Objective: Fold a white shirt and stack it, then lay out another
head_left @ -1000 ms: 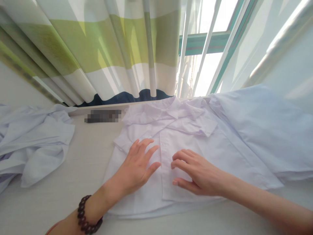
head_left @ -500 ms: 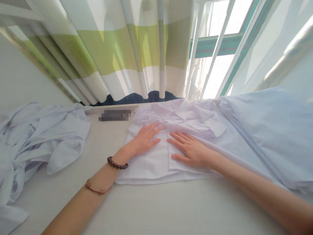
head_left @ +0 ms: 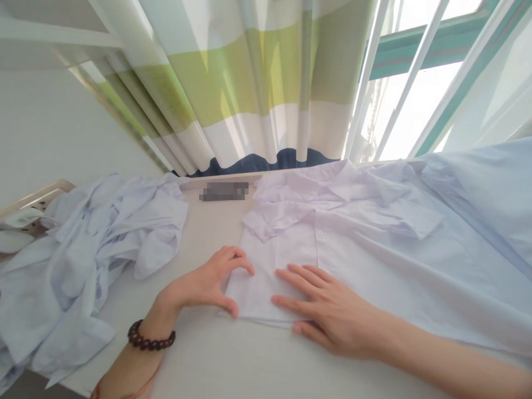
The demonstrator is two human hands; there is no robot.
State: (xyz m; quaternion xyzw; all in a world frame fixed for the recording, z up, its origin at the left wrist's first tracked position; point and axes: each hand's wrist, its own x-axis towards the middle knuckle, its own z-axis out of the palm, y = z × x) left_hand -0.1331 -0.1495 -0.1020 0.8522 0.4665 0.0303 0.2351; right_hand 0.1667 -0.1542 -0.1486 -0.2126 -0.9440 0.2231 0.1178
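A white button-up shirt [head_left: 286,244] lies spread on the pale table, its collar toward the window and a button placket down its front. My left hand [head_left: 216,277] is at the shirt's left edge, thumb and fingers apart in a curved shape, with no cloth visibly gripped. Over the shirt's near edge rests my right hand [head_left: 320,305], palm down with fingers stretched out. A dark beaded bracelet [head_left: 150,339] circles my left wrist.
A heap of crumpled white garments [head_left: 112,233] lies at left beside a basket [head_left: 50,194]. A blurred dark object [head_left: 224,191] sits near the back edge. More folded white cloth [head_left: 490,194] is at right. A green-and-white curtain [head_left: 241,77] hangs behind, with window bars [head_left: 409,83].
My left hand has drawn back to the shirt's left edge, its fingers now curved. My right hand has slid to the near edge. The camera view has shifted left.
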